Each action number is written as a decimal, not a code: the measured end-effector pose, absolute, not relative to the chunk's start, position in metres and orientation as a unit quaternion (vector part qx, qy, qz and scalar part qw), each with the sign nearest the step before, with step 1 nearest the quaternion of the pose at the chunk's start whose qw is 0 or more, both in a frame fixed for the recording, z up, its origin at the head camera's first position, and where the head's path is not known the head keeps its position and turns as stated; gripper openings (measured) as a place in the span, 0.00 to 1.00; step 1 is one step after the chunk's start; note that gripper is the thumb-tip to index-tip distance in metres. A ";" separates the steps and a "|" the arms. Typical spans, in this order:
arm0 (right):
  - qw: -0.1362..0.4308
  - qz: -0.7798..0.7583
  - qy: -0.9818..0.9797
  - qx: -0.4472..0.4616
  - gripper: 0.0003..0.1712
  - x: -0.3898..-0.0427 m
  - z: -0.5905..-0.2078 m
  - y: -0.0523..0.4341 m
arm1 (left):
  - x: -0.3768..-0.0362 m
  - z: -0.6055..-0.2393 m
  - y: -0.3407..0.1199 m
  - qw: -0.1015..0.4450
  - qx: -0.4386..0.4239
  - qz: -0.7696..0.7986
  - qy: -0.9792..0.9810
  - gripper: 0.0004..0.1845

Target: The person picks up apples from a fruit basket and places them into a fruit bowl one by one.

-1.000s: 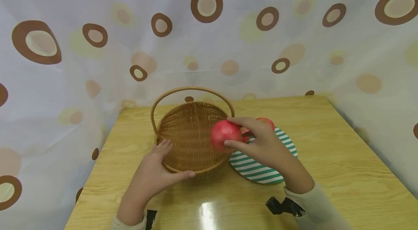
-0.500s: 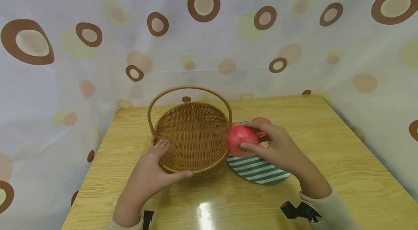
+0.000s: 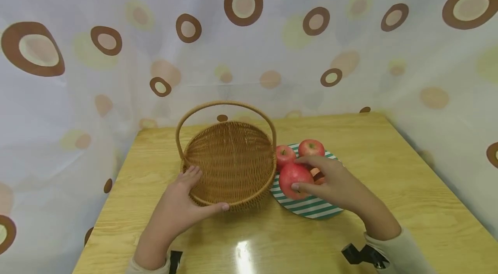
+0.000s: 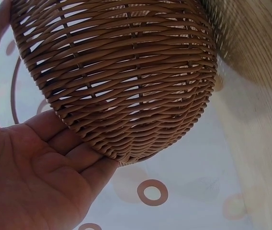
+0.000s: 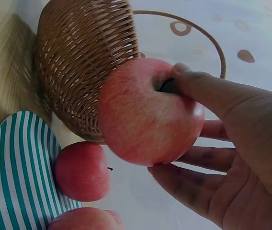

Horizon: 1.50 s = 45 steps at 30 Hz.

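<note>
In the head view my left hand [image 3: 180,205] holds the near left rim of a wicker basket [image 3: 229,161], thumb along the front and fingers bent over the edge. The left wrist view shows those fingers at the woven rim [image 4: 102,153]. My right hand [image 3: 330,183] grips a large red apple [image 3: 293,179] between thumb and fingers. This apple is over a round green-and-white striped mat [image 3: 311,209], right of the basket. Two more red apples, one at the left [image 3: 285,154] and one at the back [image 3: 311,148], sit on the mat.
The basket's tall arched handle [image 3: 225,103] stands up over its opening. A light wooden table [image 3: 389,170] carries everything. Behind and at both sides hangs a white curtain [image 3: 272,49] with brown ring patterns.
My right hand has moved the apple from the basket's right rim rightward and down over the striped mat. The left hand stays at the basket's rim.
</note>
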State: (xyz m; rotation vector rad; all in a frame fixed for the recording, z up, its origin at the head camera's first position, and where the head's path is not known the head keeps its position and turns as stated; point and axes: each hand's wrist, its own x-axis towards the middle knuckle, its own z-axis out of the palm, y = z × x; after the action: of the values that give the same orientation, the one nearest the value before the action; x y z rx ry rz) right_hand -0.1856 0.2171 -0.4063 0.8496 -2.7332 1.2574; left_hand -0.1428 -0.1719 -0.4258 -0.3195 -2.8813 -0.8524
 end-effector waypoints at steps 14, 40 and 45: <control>-0.029 0.318 -0.894 0.313 0.26 -0.211 -0.427 0.210 | -0.143 -0.428 -0.172 0.054 -0.108 -0.279 -0.953 0.67; -0.053 0.261 -0.903 0.337 0.26 -0.228 -0.443 0.212 | -0.147 -0.427 -0.173 0.057 -0.110 -0.277 -0.953 0.66; -0.063 0.262 -0.904 0.332 0.31 -0.230 -0.445 0.211 | -0.146 -0.426 -0.173 0.056 -0.107 -0.276 -0.953 0.66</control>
State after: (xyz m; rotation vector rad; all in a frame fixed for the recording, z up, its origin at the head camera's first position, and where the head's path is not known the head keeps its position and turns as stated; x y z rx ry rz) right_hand -0.2298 0.2114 -0.4453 1.0887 -2.9589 0.8592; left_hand -0.1457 -0.1731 -0.4257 -0.3261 -2.8935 -0.8386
